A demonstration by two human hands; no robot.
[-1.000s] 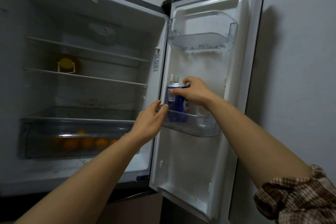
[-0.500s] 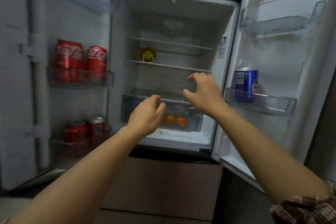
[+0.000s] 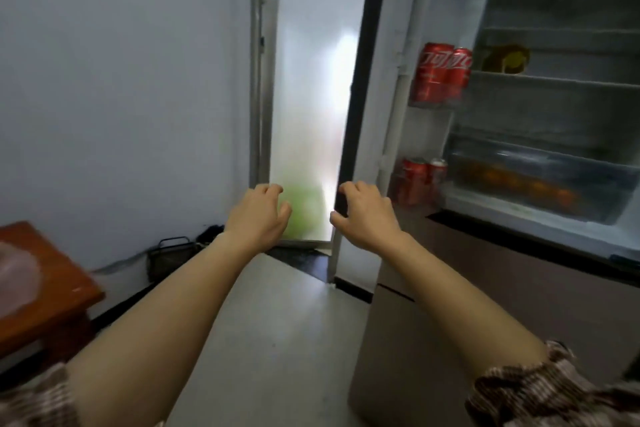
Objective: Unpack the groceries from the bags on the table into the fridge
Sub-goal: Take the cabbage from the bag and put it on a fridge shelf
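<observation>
The open fridge (image 3: 554, 107) fills the right side. Its left door (image 3: 391, 87) carries two red cans (image 3: 441, 74) on an upper shelf and two more red cans (image 3: 419, 180) on a lower one. A clear drawer (image 3: 533, 177) inside holds oranges, and a yellow item (image 3: 505, 57) sits on a middle shelf. My left hand (image 3: 256, 215) and my right hand (image 3: 365, 215) hang in mid-air in front of me, fingers loosely curled, holding nothing. The corner of the wooden table (image 3: 48, 291) shows at the lower left with a pale plastic bag (image 3: 15, 274) on it.
A frosted glass door (image 3: 308, 97) stands straight ahead with something green (image 3: 304, 208) behind it. A small dark wire basket (image 3: 171, 255) sits on the floor by the wall. The light floor (image 3: 277, 322) runs between table and fridge.
My right hand let go of the blue can in the right door shelf. Both hands drew back and my view swung left, away from the fridge toward the table.
</observation>
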